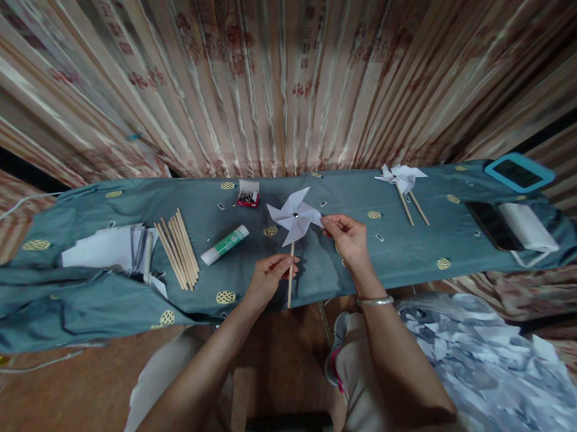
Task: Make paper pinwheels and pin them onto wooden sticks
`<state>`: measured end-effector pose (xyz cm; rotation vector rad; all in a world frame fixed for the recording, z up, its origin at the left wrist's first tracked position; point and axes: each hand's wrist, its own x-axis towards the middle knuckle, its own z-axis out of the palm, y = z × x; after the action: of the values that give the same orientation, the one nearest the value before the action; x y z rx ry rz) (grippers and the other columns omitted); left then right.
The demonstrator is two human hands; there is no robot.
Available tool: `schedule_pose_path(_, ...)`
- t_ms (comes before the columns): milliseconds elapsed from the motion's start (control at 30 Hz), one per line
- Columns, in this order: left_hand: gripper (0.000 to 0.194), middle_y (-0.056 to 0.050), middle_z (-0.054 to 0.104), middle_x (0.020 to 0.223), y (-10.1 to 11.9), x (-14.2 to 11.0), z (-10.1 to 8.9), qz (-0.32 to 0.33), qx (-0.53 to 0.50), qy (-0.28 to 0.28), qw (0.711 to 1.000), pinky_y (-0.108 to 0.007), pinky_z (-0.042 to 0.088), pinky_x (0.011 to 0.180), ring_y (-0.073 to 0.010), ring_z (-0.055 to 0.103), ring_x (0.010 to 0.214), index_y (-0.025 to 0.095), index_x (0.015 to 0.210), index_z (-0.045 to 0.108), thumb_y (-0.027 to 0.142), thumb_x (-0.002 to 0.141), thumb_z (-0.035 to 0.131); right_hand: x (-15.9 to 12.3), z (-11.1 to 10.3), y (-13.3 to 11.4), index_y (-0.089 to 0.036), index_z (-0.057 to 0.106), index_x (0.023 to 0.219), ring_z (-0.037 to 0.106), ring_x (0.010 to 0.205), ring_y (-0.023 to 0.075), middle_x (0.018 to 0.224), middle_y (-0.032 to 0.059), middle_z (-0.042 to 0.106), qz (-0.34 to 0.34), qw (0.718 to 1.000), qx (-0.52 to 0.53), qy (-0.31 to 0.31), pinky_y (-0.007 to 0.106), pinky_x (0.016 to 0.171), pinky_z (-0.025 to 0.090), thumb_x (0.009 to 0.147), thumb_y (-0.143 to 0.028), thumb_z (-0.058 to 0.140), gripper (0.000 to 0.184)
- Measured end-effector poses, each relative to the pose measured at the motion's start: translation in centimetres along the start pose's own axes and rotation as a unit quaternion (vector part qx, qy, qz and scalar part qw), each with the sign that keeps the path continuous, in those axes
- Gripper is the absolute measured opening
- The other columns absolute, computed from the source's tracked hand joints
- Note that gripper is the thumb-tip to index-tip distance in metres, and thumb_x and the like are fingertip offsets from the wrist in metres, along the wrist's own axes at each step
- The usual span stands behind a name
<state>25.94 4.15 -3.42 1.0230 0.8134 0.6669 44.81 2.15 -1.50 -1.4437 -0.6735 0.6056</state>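
A white paper pinwheel (294, 215) on a thin wooden stick (290, 287) stands upright over the front of the table. My left hand (268, 276) is closed round the stick, just below the wheel. My right hand (346, 237) pinches the tip of the wheel's right blade. A silver pin head shows at the wheel's centre. The blue-grey cloth (398, 247) covering the table lies under both hands.
A bundle of wooden sticks (178, 247) and a glue stick (225, 245) lie left of my hands, beside white paper sheets (107, 248). A small pin box (248, 194) sits behind. Finished pinwheels (401, 178), a phone (494, 225) and a tablet (519, 172) lie right. Paper scraps (483, 368) fill a bag below.
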Motion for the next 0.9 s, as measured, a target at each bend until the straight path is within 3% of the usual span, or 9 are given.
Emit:
schedule_pose_path(333, 0.043, -0.003, 0.068, 0.065, -0.3, 0.5, -0.2, 0.025, 0.016, 0.036, 0.999, -0.024, 0.049, 0.061, -0.0113, 0.059, 0.059, 0.015, 0.078, 0.076, 0.054, 0.062, 0.079, -1.2, 0.9, -0.9, -0.019, 0.069, 0.06, 0.049, 0.046, 0.0091, 0.053, -0.0014, 0.063, 0.082, 0.996, 0.025, -0.04, 0.024, 0.048, 0.04, 0.05, -0.046, 0.082, 0.031)
schedule_pose_path(600, 0.043, -0.003, 0.069, 0.067, -0.6, 0.8, -0.5, 0.039, 0.022, 0.041, 0.998, -0.024, 0.051, 0.062, -0.0126, 0.061, 0.061, 0.016, 0.079, 0.076, 0.056, 0.063, 0.078, -2.3, 1.7, -1.3, -0.019, 0.066, 0.054, 0.044, 0.045, 0.008, 0.052, -0.0012, 0.061, 0.099, 0.989, 0.059, -0.09, 0.023, 0.045, 0.033, 0.053, -0.044, 0.082, 0.029)
schedule_pose_path(900, 0.045, -0.004, 0.071, 0.069, -1.1, 1.0, -0.6, 0.045, 0.028, 0.035, 0.998, -0.025, 0.052, 0.063, -0.0135, 0.062, 0.062, 0.016, 0.082, 0.076, 0.057, 0.064, 0.077, -3.1, 2.6, -1.1, -0.018, 0.068, 0.06, 0.046, 0.045, 0.0079, 0.052, -0.0012, 0.062, 0.117, 0.984, 0.063, -0.121, 0.023, 0.044, 0.035, 0.053, -0.045, 0.082, 0.031)
